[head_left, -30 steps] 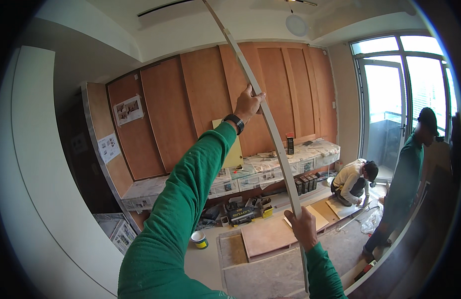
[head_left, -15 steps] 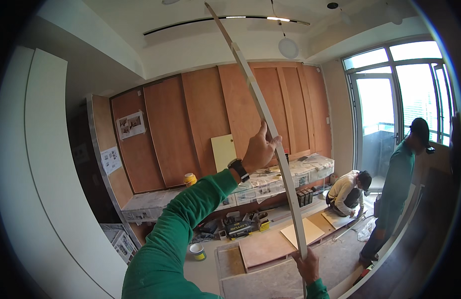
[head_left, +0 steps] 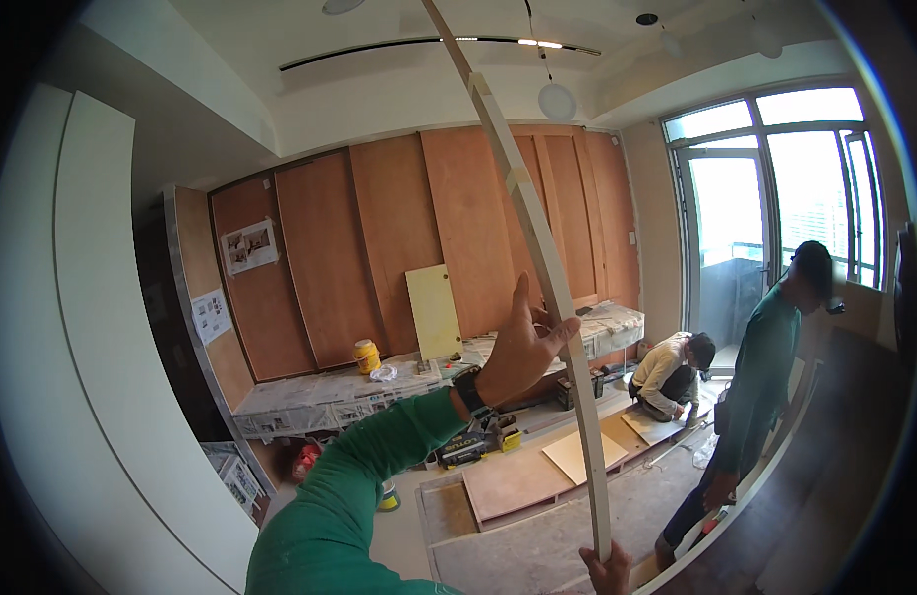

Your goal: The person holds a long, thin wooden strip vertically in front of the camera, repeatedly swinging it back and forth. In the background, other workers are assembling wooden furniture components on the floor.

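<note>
We hold the long pale strip [head_left: 538, 233] raised, with no fastening visible, slanting from the frame's upper centre to its lower right, our right hand [head_left: 606, 572] clamped on the lower end, our left hand [head_left: 523, 355] at mid-length, its grip indeterminable.

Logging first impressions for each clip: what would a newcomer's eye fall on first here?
First comes the long pale strip slanting up mid-picture, the left hand against it and the right hand at its lower end. Behind runs a brown panelled wall; at right, a crouching person and a standing person in green are near the glazed door.
</note>
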The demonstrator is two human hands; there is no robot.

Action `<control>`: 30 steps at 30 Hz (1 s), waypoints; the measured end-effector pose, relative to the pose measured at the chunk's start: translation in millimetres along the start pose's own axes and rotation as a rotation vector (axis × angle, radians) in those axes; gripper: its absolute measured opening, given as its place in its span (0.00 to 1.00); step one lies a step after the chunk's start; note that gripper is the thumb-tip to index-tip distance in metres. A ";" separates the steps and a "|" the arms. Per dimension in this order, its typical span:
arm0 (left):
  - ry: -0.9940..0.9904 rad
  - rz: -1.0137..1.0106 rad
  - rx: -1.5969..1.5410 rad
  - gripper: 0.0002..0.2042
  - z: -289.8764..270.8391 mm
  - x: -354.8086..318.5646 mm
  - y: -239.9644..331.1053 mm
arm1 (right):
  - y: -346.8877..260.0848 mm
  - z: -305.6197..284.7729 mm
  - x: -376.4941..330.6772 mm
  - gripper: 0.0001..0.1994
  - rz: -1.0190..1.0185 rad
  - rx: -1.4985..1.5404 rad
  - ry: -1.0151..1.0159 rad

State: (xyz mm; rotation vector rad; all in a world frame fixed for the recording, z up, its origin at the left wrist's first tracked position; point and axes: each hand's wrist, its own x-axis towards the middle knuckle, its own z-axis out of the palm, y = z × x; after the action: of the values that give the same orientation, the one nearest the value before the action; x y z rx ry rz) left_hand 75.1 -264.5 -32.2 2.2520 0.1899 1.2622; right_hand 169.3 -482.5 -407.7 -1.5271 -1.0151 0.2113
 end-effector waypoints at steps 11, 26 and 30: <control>-0.033 -0.218 -0.593 0.16 -55.3 20.2 -22.0 | 85.7 26.2 -159.7 0.19 0.286 0.103 -0.091; -0.088 -0.443 -0.862 0.17 -99.8 -30.6 -152.8 | 44.0 87.5 -205.0 0.19 0.529 -0.095 -0.069; -0.135 -0.539 -0.806 0.22 -97.5 -98.5 -207.1 | 29.6 104.3 -225.1 0.19 0.625 -0.174 -0.106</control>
State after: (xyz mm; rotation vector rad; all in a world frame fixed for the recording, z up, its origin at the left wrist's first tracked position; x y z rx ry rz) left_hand -30.8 -89.1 -174.1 1.4423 0.1784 0.7071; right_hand -19.4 -559.4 -552.2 -1.9802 -0.6189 0.6592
